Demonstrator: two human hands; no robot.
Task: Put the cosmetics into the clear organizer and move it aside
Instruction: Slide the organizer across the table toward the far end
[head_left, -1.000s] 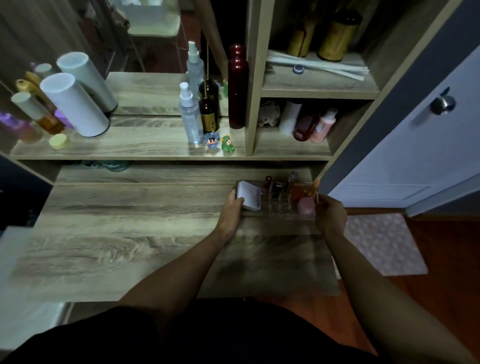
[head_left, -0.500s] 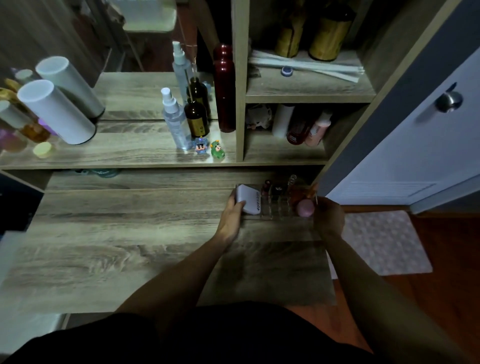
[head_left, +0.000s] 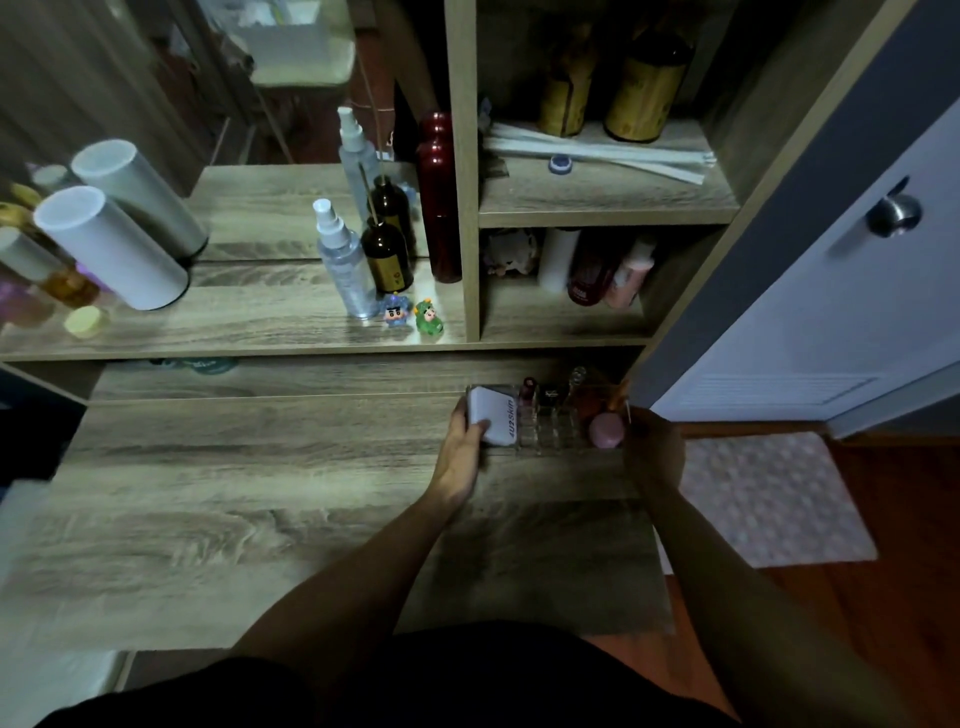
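Far left on shelf (head_left: 234, 325): two white cylinders (head_left: 111, 247) leaning, small yellow cap (head_left: 83, 321) in front, blurred bottles behind. Mid shelf: clear spray bottle (head_left: 345, 262), dark brown bottle (head_left: 387, 254), tall dark red bottle (head_left: 440, 197), two small figurines (head_left: 413, 313) in front of them. Right cubby: white, dark red and pink bottles, hard to read in low light.

Below, wood-grain table (head_left: 234, 493). Clear organizer (head_left: 550, 431) at back right corner of table, just under shelf edge, sitting between both hands. Inside: white compact (head_left: 493, 415) in left end, lipstick-like tubes upright in middle slots, pink round item (head_left: 605, 430) in right end.

Left hand (head_left: 462, 444) at organizer's left end, thumb on white compact, fingers wrapped round the side; grip closed on organizer. Right hand (head_left: 652, 449) at right end, against the wall by pink item; fingers hidden behind the hand, can't tell how firmly closed.

Far right: door with round knob (head_left: 893, 213), pale mat (head_left: 769, 499) on floor.
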